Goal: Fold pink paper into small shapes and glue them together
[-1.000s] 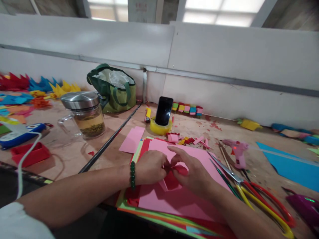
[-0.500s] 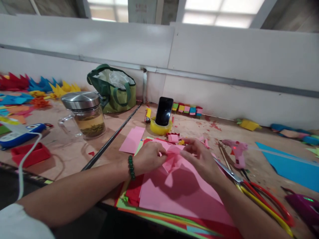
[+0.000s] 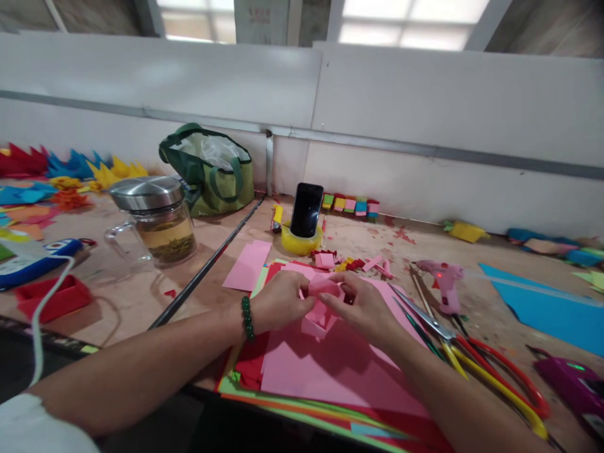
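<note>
A small folded pink paper piece (image 3: 321, 324), open like a little box, is held between my two hands above the sheets. My left hand (image 3: 283, 301), with a green bead bracelet at the wrist, pinches its left side. On the other side, the thumb and fingers of my right hand (image 3: 361, 308) close on its right edge. Part of the piece is hidden behind the fingers. Beneath lies a stack of pink sheets (image 3: 325, 380) over red, green and orange ones. Scissors (image 3: 443, 330) with red and yellow handles lie beside my right forearm.
A pink glue gun (image 3: 446, 283) and blue sheet (image 3: 542, 308) lie right. Behind the stack, a phone (image 3: 306, 211) leans in a yellow tape roll (image 3: 302, 241). A glass tea mug (image 3: 167, 236), green bag (image 3: 231, 182) and red paper box (image 3: 54, 299) stand left.
My right hand has come down and closed on the pink paper, its fingers nearer my left hand. The folded piece now stands more open. The view has shifted slightly.
</note>
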The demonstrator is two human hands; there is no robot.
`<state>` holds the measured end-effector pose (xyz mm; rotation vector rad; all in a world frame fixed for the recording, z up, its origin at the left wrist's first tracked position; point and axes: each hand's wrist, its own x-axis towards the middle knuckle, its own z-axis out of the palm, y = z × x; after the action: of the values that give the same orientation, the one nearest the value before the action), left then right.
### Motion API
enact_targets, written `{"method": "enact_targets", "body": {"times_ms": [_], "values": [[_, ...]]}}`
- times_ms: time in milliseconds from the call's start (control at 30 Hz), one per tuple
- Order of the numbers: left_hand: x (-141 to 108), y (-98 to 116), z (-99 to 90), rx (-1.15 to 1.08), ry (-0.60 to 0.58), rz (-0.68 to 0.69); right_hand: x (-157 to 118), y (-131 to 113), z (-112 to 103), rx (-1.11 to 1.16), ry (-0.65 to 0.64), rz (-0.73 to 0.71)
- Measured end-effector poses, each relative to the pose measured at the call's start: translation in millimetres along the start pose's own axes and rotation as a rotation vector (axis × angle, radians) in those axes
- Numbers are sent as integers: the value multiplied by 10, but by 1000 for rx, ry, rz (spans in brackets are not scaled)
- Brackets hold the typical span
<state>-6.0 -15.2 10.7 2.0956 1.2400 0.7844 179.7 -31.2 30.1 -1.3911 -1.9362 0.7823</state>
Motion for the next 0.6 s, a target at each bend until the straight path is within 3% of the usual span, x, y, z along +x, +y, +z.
{"method": "enact_targets", "body": {"times_ms": [167, 400, 600], "values": [[79, -14, -70, 104, 164, 40, 21, 59, 23, 106, 2, 180], [65, -30, -31, 147, 186, 64, 73, 145, 45, 175, 59, 77], [82, -48, -59, 146, 184, 37, 46, 70, 35, 309, 21, 110]]}}
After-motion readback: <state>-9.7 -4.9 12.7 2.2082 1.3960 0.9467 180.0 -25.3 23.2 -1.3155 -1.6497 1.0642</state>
